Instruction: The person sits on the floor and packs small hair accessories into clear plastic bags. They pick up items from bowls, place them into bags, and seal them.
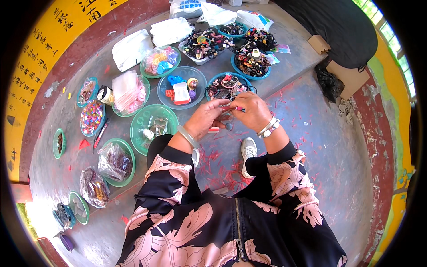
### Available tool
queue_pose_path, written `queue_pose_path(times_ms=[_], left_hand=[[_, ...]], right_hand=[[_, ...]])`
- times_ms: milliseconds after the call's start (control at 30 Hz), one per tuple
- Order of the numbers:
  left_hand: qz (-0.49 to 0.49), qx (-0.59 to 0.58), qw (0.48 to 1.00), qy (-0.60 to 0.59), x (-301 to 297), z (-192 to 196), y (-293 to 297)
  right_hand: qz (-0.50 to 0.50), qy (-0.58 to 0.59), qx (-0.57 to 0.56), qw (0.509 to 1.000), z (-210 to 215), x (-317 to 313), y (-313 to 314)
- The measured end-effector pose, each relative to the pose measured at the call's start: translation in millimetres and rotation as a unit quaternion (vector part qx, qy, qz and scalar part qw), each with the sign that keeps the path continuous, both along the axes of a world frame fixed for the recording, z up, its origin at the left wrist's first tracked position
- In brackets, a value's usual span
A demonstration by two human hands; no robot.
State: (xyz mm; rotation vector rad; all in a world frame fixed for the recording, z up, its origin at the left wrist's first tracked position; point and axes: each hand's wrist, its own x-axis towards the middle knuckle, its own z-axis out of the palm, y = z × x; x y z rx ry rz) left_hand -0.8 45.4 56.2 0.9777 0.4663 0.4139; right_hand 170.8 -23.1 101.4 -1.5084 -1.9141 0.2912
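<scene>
My left hand (204, 119) and my right hand (253, 114) meet in front of me, fingers closed in pinches almost touching. A short pink and dark stick-like piece (239, 108) pokes out from my right fingers; its exact kind is too small to tell. Under my left fingers hangs a small grey, rounded bit (229, 126), partly hidden by the hand. What the left fingertips grip is not clear. Just beyond my hands stands a blue bowl (253, 88) heaped with dark, elastic-looking loops and small coloured ornaments.
More basins of dark loops, such as a blue one (254, 78), stand farther back. A clear basin (163, 95) holds coloured rolls and a small box. A green basin (135, 132) with clear packets is by my left knee. Red scraps (222, 165) litter the floor around my shoes.
</scene>
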Motion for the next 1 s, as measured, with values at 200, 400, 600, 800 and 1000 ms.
queue_pose_path(times_ms=[200,400,600,800,1000], left_hand=[[-0.001,0.004,1.000,-0.006,0,-1,0],[0.004,0.024,1.000,0.000,1,0,-1],[0.005,0.045,0.999,0.021,1,3,-4],[-0.015,0.101,0.994,0.049,4,2,-8],[-0.027,0.133,0.989,0.056,8,1,-10]], right_hand=[[-0.019,-0.027,0.021,0.999,2,1,0],[-0.023,-0.030,0.035,0.999,-8,4,1],[0.009,-0.036,0.011,0.999,-14,4,3],[0.040,-0.116,-0.062,0.990,-24,6,4],[-0.037,-0.135,-0.106,0.984,-27,2,2]])
